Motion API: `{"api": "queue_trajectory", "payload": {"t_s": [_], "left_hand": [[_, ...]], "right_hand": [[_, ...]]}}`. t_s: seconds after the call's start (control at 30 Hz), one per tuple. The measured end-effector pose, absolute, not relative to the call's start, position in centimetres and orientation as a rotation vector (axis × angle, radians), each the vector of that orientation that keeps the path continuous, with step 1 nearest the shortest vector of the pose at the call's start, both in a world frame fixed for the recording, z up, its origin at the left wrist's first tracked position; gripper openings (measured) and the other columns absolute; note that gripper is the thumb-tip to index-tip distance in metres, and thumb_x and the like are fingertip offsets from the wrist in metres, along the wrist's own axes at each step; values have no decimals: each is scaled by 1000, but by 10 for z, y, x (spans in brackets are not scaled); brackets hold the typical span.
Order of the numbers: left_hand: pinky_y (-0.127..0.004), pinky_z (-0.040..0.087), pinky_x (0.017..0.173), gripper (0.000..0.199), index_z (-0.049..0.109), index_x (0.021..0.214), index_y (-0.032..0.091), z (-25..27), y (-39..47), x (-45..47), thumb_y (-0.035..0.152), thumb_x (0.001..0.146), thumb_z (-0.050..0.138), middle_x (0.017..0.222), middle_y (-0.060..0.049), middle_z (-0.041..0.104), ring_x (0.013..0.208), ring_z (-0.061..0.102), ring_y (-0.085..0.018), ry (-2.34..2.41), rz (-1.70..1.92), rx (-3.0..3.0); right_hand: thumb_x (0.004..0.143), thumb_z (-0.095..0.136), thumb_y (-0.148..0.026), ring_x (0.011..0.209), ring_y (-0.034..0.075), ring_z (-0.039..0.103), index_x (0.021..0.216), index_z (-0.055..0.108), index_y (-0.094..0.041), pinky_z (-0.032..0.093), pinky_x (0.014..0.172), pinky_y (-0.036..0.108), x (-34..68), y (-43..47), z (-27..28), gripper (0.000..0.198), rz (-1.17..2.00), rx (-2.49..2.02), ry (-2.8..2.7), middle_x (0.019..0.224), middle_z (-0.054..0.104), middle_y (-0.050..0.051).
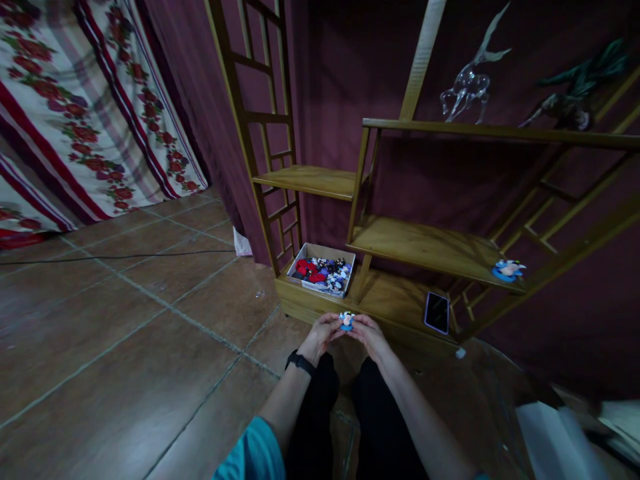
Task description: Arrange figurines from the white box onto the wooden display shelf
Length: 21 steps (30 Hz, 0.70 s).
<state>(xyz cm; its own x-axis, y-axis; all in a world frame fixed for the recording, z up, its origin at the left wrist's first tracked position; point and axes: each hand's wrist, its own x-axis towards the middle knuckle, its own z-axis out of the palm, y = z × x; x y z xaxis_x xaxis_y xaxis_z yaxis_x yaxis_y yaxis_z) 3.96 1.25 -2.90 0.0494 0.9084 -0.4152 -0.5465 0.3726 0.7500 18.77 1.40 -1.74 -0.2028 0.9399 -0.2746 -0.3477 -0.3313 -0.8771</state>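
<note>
Between my two hands, in front of the lowest shelf, is a small blue and white figurine (347, 321) with a pinkish middle and a round blue base. My left hand (325, 332) grips it from the left, fingers closed. From the other side my right hand (369, 332) pinches it too. Just beyond them a white box (311, 285) sits on the lowest shelf, filled with small red, black, white and purple pieces. A similar blue and white figurine (509, 270) stands at the right end of the middle shelf.
A wooden shelf unit (420, 247) faces me. A phone or tablet (437, 312) leans at the right of its bottom board. Above stand a clear glass deer (467, 87) and a dark green sculpture (575, 87). A thin cable (120, 257) crosses the tiled floor. White papers (557, 440) lie lower right.
</note>
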Motion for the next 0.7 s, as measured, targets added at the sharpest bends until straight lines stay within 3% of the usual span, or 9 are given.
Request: {"api": "queue_trajectory", "payload": {"t_s": [0.33, 0.7], "left_hand": [[-26, 52, 67, 15, 61, 74, 12, -28, 13, 43, 10, 63, 71, 73, -6, 67, 66, 64, -14, 990, 1121, 478], [-28, 53, 66, 15, 62, 75, 9, -27, 14, 51, 18, 67, 70, 72, -10, 67, 64, 64, -15, 963, 1107, 517]], "right_hand": [[51, 77, -30, 78, 17, 64, 75, 61, -16, 49, 78, 36, 196, 17, -23, 32, 1713, -1007, -843, 83, 67, 4], [56, 74, -32, 74, 16, 63, 77, 61, -17, 50, 75, 33, 203, 16, -31, 29, 1666, -1024, -821, 81, 67, 3]]}}
